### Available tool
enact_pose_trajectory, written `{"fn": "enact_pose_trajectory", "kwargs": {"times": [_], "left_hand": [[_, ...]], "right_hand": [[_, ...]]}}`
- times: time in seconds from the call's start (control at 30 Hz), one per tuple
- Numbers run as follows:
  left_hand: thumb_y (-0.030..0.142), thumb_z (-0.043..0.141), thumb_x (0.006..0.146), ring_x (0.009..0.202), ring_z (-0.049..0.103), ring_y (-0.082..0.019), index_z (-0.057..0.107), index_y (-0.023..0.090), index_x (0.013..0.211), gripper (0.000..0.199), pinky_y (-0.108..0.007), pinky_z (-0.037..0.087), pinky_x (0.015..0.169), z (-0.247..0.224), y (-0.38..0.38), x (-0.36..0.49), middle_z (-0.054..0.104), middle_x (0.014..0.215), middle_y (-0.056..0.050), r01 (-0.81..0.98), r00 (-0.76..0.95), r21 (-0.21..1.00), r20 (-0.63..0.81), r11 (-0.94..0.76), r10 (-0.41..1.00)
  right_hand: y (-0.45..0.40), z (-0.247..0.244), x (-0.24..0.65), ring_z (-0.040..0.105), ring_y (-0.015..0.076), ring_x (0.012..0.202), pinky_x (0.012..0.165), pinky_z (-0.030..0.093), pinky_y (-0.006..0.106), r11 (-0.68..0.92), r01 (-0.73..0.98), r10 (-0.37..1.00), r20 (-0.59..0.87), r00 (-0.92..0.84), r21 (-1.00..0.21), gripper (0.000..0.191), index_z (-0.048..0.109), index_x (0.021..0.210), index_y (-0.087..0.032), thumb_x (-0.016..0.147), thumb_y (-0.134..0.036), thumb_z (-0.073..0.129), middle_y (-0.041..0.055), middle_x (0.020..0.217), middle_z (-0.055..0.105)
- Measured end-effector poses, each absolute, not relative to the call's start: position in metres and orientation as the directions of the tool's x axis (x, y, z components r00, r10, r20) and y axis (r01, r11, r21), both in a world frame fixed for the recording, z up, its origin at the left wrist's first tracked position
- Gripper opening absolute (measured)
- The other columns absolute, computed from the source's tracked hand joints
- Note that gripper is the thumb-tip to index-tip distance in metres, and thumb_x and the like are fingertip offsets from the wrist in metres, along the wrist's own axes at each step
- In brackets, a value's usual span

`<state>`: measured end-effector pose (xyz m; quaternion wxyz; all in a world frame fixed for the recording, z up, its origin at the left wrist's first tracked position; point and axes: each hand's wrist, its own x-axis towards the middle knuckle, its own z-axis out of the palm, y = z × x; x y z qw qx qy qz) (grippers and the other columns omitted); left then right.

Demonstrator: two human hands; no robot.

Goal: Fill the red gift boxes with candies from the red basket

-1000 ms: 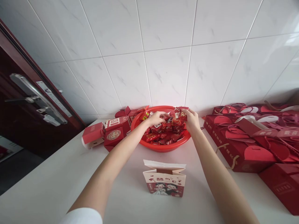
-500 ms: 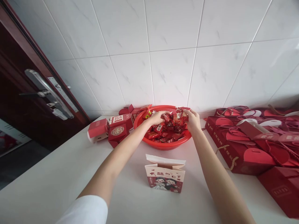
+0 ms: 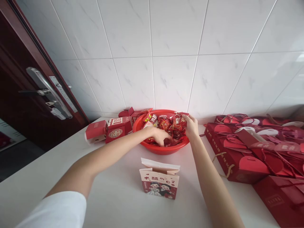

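- Head view, and here's the tabletop (image 3: pixel 106 196): my left hand (image 3: pixel 162 136) is down among the sweets (image 3: pixel 164 123), fingers curled; I can't tell whether it has gripped any.
- Right hand (image 3: pixel 193 126), at the basin's right side: fingers closed on a red packet (image 3: pixel 184 114).
- The sweets lie heaped in the red basin (image 3: pixel 163 151), near the wall. They look light, with slick, crinkly wrappers that could slide; I'd pinch each across its middle.
- Nearer me, the bag (image 3: pixel 160 182) stands upright, mouth open. Looks like light, stiff paper that would crease; I'd take it low by the sides.
- The basin looks like thin, rigid plastic, best held by its rim.
- The tabletop is pale and smooth. Small boxes (image 3: pixel 96 130) sit left of the basin, bigger corded boxes (image 3: pixel 237 164) crowd the right.
- Room: marbled white tiles (image 3: pixel 175 72) behind, and a dark door (image 3: pixel 21 110) with keys in the lock at far left.
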<state>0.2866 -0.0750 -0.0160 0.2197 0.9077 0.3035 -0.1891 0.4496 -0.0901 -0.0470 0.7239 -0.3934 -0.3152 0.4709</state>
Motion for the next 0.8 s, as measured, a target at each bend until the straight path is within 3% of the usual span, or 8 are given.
{"fn": "enact_pose_trajectory", "kwargs": {"times": [0.13,0.23,0.3,0.4,0.57,0.63,0.8], "left_hand": [[0.01,0.074,0.054,0.092,0.069,-0.034,0.071,0.024,0.119,0.067,-0.035,0.05,0.077,-0.027,-0.084,0.297,0.077,0.105,-0.012,0.719,0.631,0.071,-0.484,-0.691,0.607],[0.006,0.07,0.062,0.095,0.069,-0.036,0.074,0.019,0.102,0.042,-0.039,0.049,0.083,-0.042,-0.09,0.302,0.077,0.092,-0.015,0.722,0.617,-0.075,-0.381,-0.688,0.688],[0.008,0.064,0.074,0.097,0.069,-0.035,0.074,0.018,0.089,0.021,-0.041,0.049,0.085,-0.05,-0.094,0.303,0.076,0.089,-0.016,0.719,0.632,-0.104,-0.312,-0.687,0.709],[0.013,0.057,0.085,0.095,0.07,-0.035,0.073,0.017,0.079,0.018,-0.042,0.049,0.084,-0.054,-0.097,0.302,0.076,0.089,-0.018,0.706,0.657,-0.097,-0.279,-0.702,0.7],[0.011,0.068,0.071,0.087,0.071,-0.032,0.075,0.017,0.084,0.016,-0.037,0.051,0.077,-0.042,-0.086,0.298,0.076,0.089,-0.014,0.599,0.699,-0.173,-0.364,-0.782,0.616],[0.013,0.07,0.068,0.085,0.07,-0.029,0.075,0.018,0.09,0.023,-0.033,0.05,0.072,-0.033,-0.074,0.292,0.076,0.09,-0.011,0.629,0.685,-0.103,-0.395,-0.771,0.612],[0.012,0.069,0.068,0.095,0.068,-0.022,0.073,0.017,0.108,0.04,-0.026,0.048,0.078,-0.019,-0.044,0.26,0.075,0.105,-0.004,0.696,0.715,0.32,-0.237,-0.643,0.657]], "right_hand": [[-0.091,-0.047,0.45,0.071,0.0236,0.07,0.061,0.055,0.033,0.248,-0.449,0.934,0.088,0.347,-0.859,0.018,0.067,0.066,-0.021,0.053,-0.031,0.074,-0.0008,0.059,0.069],[-0.092,-0.046,0.45,0.07,0.0229,0.067,0.06,0.055,0.032,0.246,-0.449,0.935,0.088,0.343,-0.859,0.016,0.066,0.064,-0.021,0.054,-0.031,0.073,-0.0012,0.058,0.069],[-0.093,-0.045,0.45,0.071,0.0236,0.069,0.059,0.055,0.032,0.24,-0.442,0.936,0.084,0.342,-0.864,0.016,0.065,0.064,-0.021,0.054,-0.031,0.073,-0.0003,0.059,0.07],[-0.093,-0.044,0.45,0.071,0.0246,0.071,0.059,0.055,0.032,0.228,-0.439,0.937,0.074,0.341,-0.869,0.015,0.066,0.065,-0.021,0.054,-0.03,0.072,0.001,0.061,0.071],[-0.093,-0.045,0.451,0.071,0.0235,0.071,0.061,0.055,0.031,0.235,-0.433,0.934,0.08,0.347,-0.87,0.017,0.068,0.068,-0.02,0.056,-0.03,0.073,0.0005,0.062,0.071],[-0.093,-0.046,0.451,0.07,0.0226,0.07,0.061,0.055,0.031,0.234,-0.428,0.933,0.078,0.35,-0.873,0.017,0.068,0.069,-0.02,0.056,-0.03,0.074,0.0003,0.063,0.071],[-0.091,-0.046,0.452,0.068,0.0212,0.068,0.058,0.053,0.03,0.214,-0.412,0.937,0.066,0.344,-0.886,0.017,0.07,0.072,-0.019,0.058,-0.028,0.073,0.0009,0.065,0.072]]}}
